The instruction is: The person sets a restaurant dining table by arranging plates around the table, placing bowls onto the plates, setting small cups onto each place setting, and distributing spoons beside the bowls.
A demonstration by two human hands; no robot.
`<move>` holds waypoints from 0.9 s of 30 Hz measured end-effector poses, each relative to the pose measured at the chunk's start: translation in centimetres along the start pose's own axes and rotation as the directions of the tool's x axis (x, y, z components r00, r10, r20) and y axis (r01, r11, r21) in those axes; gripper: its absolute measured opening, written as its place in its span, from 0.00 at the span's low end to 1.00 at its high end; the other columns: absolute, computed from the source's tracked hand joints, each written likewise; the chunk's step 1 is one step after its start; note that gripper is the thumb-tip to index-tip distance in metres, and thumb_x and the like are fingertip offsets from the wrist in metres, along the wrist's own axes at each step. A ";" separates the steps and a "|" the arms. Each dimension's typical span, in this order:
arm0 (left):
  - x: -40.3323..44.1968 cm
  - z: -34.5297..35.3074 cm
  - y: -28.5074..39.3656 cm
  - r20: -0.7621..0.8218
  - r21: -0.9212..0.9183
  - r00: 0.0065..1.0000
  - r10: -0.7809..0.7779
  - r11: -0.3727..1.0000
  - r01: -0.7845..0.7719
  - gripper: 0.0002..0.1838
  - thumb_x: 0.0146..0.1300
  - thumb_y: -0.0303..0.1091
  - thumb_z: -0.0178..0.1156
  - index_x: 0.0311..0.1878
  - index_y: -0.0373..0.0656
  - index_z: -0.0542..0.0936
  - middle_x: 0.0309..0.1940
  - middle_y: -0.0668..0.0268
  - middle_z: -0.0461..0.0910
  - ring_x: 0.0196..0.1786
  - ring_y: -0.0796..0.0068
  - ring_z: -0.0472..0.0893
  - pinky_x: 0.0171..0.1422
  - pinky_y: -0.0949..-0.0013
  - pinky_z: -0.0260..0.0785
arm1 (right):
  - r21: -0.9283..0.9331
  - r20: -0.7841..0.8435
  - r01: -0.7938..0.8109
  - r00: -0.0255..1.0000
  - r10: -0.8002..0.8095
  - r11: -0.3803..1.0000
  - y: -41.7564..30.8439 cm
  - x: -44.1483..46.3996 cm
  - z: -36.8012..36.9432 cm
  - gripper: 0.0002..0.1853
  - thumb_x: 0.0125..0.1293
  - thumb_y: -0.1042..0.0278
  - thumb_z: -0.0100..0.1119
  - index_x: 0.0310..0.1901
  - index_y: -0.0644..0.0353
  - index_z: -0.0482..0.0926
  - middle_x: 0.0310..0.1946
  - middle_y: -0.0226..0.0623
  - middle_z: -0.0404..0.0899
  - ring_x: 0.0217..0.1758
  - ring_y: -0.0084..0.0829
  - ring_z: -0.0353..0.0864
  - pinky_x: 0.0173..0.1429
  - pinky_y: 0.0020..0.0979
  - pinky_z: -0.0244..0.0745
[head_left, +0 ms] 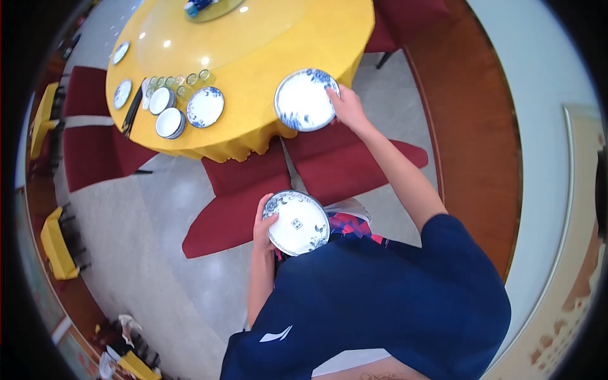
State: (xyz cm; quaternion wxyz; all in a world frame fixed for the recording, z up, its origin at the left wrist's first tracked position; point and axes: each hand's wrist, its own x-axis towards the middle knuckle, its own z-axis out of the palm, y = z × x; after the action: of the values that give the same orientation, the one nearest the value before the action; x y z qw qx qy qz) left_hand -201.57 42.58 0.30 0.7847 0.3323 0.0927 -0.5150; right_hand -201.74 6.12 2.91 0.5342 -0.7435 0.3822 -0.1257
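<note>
My right hand point(347, 106) grips the edge of a blue-and-white plate point(303, 101), thumb on its top face, over the near right edge of the yellow-covered round table point(253, 82). Close to my body, my left hand point(263, 223) holds another blue-and-white plate point(296, 220) with a small square mark in its middle; I cannot tell whether more plates lie under it. A patterned plate point(206, 107) rests on the table, beside two stacks of small bowls point(170, 123).
Several glasses point(192, 79) and dark chopsticks point(132, 111) are near the bowls. Two more plates point(123, 94) lie along the left edge. Red chairs point(247, 190) stand between me and the table, others point(95, 152) at left. A glass turntable point(215, 31) covers the table's middle.
</note>
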 end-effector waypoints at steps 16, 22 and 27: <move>-3.5 9.1 -16.8 -0.706 0.017 0.616 0.350 0.877 -0.479 0.39 0.57 0.30 0.55 0.74 0.50 0.54 0.60 0.51 0.70 0.58 0.51 0.76 0.58 0.50 0.75 | -0.070 0.263 -0.375 0.887 0.380 0.924 15.4 28.7 9.2 0.21 0.72 0.63 0.49 0.54 0.75 0.67 0.35 0.53 0.82 0.20 0.38 0.84 0.24 0.34 0.79; -4.4 13.9 -24.1 -0.712 0.020 0.537 0.452 0.778 -0.628 0.39 0.58 0.29 0.55 0.74 0.50 0.55 0.61 0.51 0.69 0.60 0.50 0.75 0.59 0.49 0.74 | -0.020 0.123 -0.471 0.874 0.469 0.882 13.7 27.7 7.5 0.31 0.64 0.67 0.51 0.64 0.73 0.55 0.44 0.56 0.78 0.26 0.39 0.85 0.21 0.31 0.79; -3.9 16.1 -31.1 -0.706 0.004 0.444 0.552 0.630 -0.777 0.36 0.57 0.25 0.53 0.71 0.44 0.57 0.61 0.48 0.70 0.60 0.48 0.75 0.59 0.47 0.74 | -0.134 0.470 0.056 0.883 0.014 0.989 13.2 19.1 0.1 0.23 0.69 0.56 0.50 0.57 0.65 0.65 0.34 0.42 0.80 0.29 0.28 0.84 0.25 0.28 0.75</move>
State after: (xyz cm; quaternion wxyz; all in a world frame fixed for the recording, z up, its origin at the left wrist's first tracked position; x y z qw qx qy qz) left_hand -233.53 27.85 1.21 0.8816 0.3645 0.2996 0.0130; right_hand -194.53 -9.05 -13.14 0.5543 -0.7925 0.2414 0.0799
